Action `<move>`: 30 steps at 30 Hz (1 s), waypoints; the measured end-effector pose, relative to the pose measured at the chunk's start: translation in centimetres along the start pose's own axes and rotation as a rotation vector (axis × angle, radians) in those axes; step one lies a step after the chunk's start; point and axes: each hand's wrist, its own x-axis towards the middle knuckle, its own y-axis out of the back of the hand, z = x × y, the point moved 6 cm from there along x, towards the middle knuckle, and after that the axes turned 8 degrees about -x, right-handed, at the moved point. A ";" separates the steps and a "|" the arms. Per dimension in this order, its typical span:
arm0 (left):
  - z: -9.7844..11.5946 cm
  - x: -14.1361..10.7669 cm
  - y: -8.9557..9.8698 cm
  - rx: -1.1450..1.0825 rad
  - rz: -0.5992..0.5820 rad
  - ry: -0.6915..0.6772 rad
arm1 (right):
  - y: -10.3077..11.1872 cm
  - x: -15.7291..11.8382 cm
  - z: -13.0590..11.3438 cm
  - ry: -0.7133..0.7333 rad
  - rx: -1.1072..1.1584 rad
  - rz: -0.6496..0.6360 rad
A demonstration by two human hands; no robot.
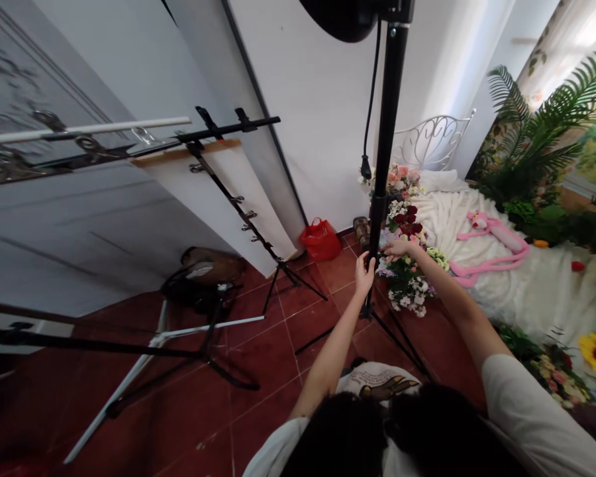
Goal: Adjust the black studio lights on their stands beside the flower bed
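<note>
A black light stand (388, 112) rises upright in front of me, its legs spread on the floor and a dark lamp head (345, 16) at its top. My left hand (364, 274) is wrapped round the pole at a low joint. On the right side of that joint, the fingers of my right hand (396, 249) are closed at a small knob, which they mostly hide. A black power cable (373, 93) hangs from the lamp, its plug (365, 167) dangling left of the pole.
Backdrop stands with metal clips (95, 146) and white boards (248, 192) fill the left. A red bag (320, 240) sits on the tiled floor by the wall. At right are artificial flowers (413, 291), a white-covered bed with a pink plush toy (506, 242), and palm leaves (551, 146).
</note>
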 end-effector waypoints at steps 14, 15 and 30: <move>-1.5 0.6 -0.4 -0.003 -0.077 0.020 | -1.2 -5.0 -0.9 0.616 -0.251 0.192; -1.7 0.6 -0.3 -0.004 -0.071 0.026 | -1.7 -5.8 -0.9 0.660 -0.253 0.214; -1.9 0.4 -0.2 0.041 -0.112 0.044 | -2.0 -8.8 -13.0 0.661 -0.064 0.722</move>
